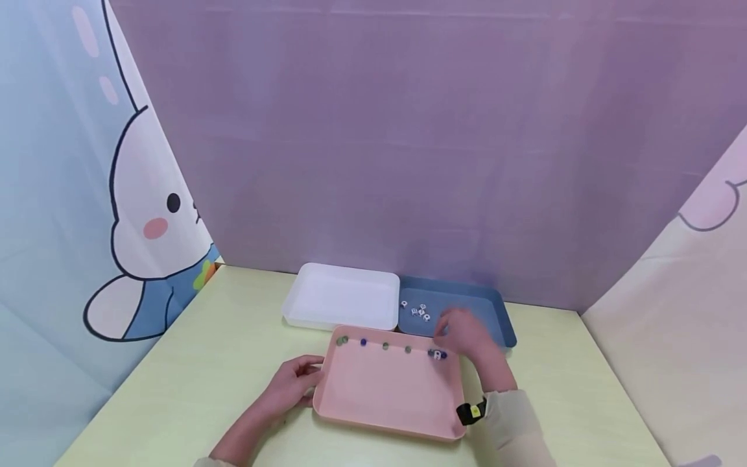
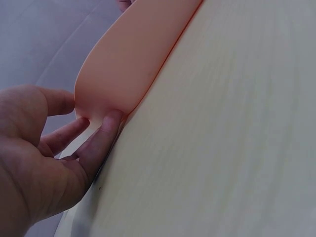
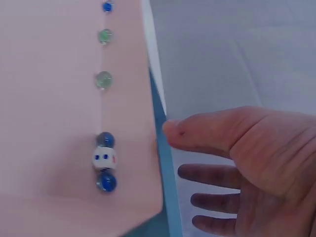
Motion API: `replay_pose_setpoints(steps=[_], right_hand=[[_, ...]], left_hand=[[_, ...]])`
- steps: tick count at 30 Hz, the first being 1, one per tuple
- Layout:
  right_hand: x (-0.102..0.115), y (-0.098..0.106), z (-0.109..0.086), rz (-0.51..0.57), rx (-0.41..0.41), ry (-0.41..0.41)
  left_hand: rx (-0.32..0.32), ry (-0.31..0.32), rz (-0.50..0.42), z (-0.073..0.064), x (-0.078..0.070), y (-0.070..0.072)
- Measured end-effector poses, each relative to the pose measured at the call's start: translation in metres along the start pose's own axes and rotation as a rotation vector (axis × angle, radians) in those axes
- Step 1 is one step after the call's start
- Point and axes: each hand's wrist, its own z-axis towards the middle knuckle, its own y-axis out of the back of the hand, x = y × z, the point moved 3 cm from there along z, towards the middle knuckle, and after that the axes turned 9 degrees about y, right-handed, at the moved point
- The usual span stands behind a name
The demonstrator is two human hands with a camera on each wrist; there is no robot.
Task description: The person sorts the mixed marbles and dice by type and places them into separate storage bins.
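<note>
A pink tray sits nearest the person. Along its far wall lie green marbles, blue marbles and one white die between two marbles. My left hand holds the tray's left side, with fingertips against the outer wall in the left wrist view. My right hand hovers over the tray's far right edge, beside the blue tray. In the right wrist view its thumb and fingers are extended, and nothing shows between them. Several white dice lie in the blue tray's left part.
A white tray stands behind the pink one, left of the blue tray. All rest on a pale yellow table. A purple backdrop rises at the back, with printed cloth at the left side.
</note>
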Motion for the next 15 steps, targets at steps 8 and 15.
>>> replay_pose_setpoints(steps=[8, 15], right_hand=[[0.009, -0.008, -0.004, -0.143, 0.056, -0.001], [0.017, -0.007, -0.003, -0.183, 0.077, -0.026]], left_hand=[[-0.008, 0.005, 0.005, -0.001, -0.002, -0.001], [-0.019, 0.005, 0.007, -0.002, -0.003, -0.002]])
